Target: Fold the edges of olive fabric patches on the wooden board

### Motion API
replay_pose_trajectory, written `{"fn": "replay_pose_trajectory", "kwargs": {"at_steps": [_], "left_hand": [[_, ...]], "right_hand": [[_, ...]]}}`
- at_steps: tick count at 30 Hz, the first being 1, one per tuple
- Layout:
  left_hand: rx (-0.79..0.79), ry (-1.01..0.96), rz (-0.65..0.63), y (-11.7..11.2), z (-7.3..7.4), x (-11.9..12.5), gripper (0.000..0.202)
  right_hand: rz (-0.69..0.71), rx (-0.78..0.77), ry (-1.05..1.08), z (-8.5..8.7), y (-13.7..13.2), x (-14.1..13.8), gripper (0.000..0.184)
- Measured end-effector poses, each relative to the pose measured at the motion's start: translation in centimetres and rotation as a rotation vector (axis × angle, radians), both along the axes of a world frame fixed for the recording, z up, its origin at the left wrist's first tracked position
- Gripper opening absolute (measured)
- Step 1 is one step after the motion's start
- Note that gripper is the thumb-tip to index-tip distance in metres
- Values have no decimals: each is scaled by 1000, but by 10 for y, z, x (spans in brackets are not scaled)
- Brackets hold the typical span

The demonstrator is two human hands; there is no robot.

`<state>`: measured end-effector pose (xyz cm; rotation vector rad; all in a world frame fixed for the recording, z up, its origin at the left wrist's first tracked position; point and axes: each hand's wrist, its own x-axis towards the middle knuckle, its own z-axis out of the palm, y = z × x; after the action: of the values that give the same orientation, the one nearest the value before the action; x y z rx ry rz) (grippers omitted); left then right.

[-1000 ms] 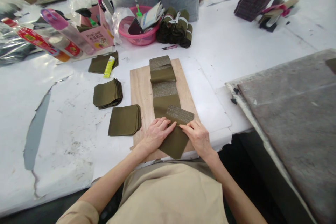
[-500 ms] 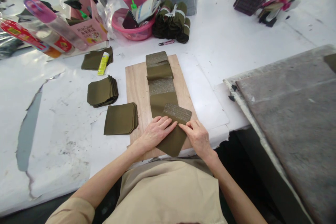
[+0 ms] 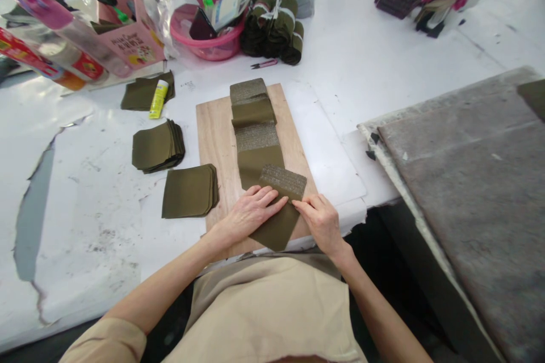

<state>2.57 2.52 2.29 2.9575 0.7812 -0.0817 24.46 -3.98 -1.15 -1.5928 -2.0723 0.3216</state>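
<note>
An olive fabric piece (image 3: pixel 277 226) with a textured folded top lies tilted at the near end of a wooden board (image 3: pixel 217 136). My left hand (image 3: pixel 251 211) lies flat on its left side, fingers together. My right hand (image 3: pixel 320 220) presses its right edge with the fingertips. Beyond it, a row of similar olive pieces (image 3: pixel 254 127) overlaps along the board's middle.
Two stacks of olive squares (image 3: pixel 188 190) (image 3: pixel 157 146) lie left of the board, with a yellow glue tube (image 3: pixel 158 98) behind. A pink bowl (image 3: pixel 208 44), a pink box (image 3: pixel 130 39) and rolled fabric bundles (image 3: pixel 275 28) stand at the back. A grey felt-covered board (image 3: pixel 472 170) fills the right.
Both hands stay on the same fabric piece. Only the camera view has shifted, sliding the scene slightly left and up.
</note>
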Motion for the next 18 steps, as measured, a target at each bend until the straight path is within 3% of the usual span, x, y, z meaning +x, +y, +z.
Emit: {"fn": "replay_pose_trajectory", "kwargs": {"at_steps": [18], "left_hand": [[15,51,-51,4,2,3,42]], "right_hand": [[-40,31,-38,3,-4,1,17]]}}
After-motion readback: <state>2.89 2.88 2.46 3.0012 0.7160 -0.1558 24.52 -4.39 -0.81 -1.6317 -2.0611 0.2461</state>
